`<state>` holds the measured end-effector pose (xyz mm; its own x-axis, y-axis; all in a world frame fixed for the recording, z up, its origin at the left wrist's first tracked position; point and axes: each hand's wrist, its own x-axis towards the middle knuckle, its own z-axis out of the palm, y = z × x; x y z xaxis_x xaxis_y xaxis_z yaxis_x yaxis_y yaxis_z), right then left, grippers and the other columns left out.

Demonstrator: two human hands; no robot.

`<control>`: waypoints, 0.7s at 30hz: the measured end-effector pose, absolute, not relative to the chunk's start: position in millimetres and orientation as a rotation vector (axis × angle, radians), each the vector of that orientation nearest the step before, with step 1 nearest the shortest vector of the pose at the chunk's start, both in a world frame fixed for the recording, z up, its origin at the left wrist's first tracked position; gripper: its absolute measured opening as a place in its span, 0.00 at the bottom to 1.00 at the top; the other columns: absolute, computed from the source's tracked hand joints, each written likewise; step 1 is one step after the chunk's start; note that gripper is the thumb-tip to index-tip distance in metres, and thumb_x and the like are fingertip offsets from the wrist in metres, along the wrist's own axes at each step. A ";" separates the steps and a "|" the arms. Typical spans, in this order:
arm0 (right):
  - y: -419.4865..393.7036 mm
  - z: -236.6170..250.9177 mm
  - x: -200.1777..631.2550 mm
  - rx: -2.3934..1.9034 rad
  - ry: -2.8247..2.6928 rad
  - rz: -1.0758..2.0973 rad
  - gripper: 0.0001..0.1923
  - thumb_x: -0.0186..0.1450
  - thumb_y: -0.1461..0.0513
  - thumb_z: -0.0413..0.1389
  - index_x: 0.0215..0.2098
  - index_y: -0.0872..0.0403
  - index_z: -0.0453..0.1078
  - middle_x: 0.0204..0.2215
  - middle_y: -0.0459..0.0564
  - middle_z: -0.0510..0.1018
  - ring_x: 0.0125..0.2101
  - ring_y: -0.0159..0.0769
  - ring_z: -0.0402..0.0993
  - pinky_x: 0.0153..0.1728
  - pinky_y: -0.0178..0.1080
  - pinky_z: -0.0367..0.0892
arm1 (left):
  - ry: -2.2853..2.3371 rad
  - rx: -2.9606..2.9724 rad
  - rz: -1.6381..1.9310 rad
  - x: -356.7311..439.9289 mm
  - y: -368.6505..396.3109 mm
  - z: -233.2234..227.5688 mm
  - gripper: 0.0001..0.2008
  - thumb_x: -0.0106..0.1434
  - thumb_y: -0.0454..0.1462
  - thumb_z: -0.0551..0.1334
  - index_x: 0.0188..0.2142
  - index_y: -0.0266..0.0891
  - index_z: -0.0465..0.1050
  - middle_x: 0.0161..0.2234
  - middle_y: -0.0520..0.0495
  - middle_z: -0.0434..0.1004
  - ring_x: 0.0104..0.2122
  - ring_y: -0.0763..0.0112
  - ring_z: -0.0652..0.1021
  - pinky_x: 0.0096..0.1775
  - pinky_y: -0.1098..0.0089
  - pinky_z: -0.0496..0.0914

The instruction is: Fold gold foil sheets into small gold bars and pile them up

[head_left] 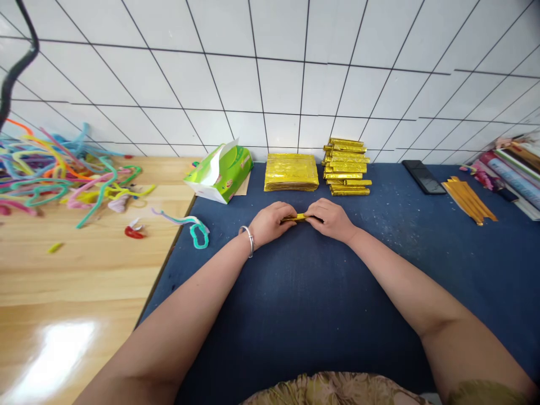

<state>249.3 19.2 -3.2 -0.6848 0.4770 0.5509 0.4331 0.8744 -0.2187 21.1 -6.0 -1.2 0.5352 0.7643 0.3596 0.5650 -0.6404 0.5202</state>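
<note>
Hands meeting mid-mat: left hand [270,222] and right hand [331,218] both curled shut on the ends of a gold strip [295,217], held low over the blue mat [295,304]. Just behind, near the wall: foil stack [291,172], folded strips [346,166], tissue box [219,171]. Open mat toward the body. Mat edge left, bare bench [84,281] beyond, pipe cleaners [54,169] farther off.

Frame centre: left hand [270,223] and right hand [331,219] meet on a folded strip [295,217]. Behind: flat sheet stack [291,172], folded-strip pile [346,167] right of it, tissue box [219,172] left. Pipe cleaners [54,169] upper left.
</note>
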 end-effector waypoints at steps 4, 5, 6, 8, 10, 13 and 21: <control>19.4 -3.6 249.2 -0.647 -2.411 0.106 0.07 0.65 0.64 0.52 0.38 0.52 0.71 0.34 0.50 0.77 0.37 0.36 0.71 0.41 0.42 0.67 | 1.079 2.445 0.825 21.6 -4.7 -3.8 0.04 0.62 0.35 0.59 0.37 0.41 0.72 0.37 0.48 0.75 0.41 0.67 0.73 0.45 0.66 0.67; 19.4 -3.3 249.4 -0.644 -2.411 0.114 0.07 0.65 0.64 0.52 0.38 0.52 0.71 0.34 0.49 0.77 0.37 0.36 0.71 0.41 0.42 0.67 | 1.076 2.443 0.827 21.6 -4.5 -4.3 0.04 0.62 0.35 0.59 0.37 0.41 0.72 0.37 0.48 0.75 0.41 0.67 0.73 0.45 0.66 0.67; 19.3 -2.9 249.6 -0.639 -2.411 0.125 0.07 0.65 0.64 0.52 0.38 0.52 0.71 0.34 0.49 0.77 0.37 0.36 0.71 0.41 0.42 0.67 | 1.077 2.440 0.831 21.5 -4.5 -4.7 0.04 0.62 0.35 0.59 0.37 0.41 0.72 0.37 0.48 0.75 0.41 0.67 0.73 0.45 0.66 0.67; 19.2 -1.8 250.1 -0.628 -2.418 0.147 0.07 0.64 0.63 0.52 0.38 0.52 0.71 0.34 0.49 0.77 0.37 0.36 0.71 0.41 0.42 0.67 | 1.080 2.433 0.840 21.3 -4.6 -5.2 0.04 0.62 0.35 0.59 0.36 0.41 0.72 0.37 0.48 0.75 0.41 0.67 0.73 0.44 0.67 0.67; 19.0 -0.8 250.5 -0.621 -2.426 0.159 0.06 0.64 0.63 0.53 0.39 0.52 0.71 0.34 0.49 0.77 0.37 0.36 0.71 0.41 0.42 0.67 | 1.082 2.432 0.849 21.2 -4.8 -5.5 0.03 0.62 0.35 0.59 0.36 0.41 0.71 0.37 0.48 0.75 0.40 0.68 0.74 0.44 0.67 0.67; 18.5 -0.6 250.8 -0.634 -2.436 0.151 0.06 0.64 0.64 0.53 0.38 0.52 0.71 0.35 0.49 0.77 0.37 0.36 0.71 0.41 0.42 0.67 | 1.076 2.437 0.861 20.8 -5.0 -5.3 0.02 0.61 0.34 0.60 0.35 0.40 0.71 0.36 0.48 0.75 0.40 0.68 0.74 0.43 0.67 0.68; 19.4 -2.1 254.3 -0.733 -2.418 0.110 0.06 0.64 0.65 0.52 0.37 0.52 0.71 0.35 0.49 0.77 0.38 0.36 0.70 0.41 0.41 0.67 | 1.114 2.395 0.861 2.8 -0.3 -3.3 0.04 0.60 0.34 0.62 0.36 0.39 0.71 0.37 0.49 0.75 0.38 0.70 0.74 0.42 0.68 0.68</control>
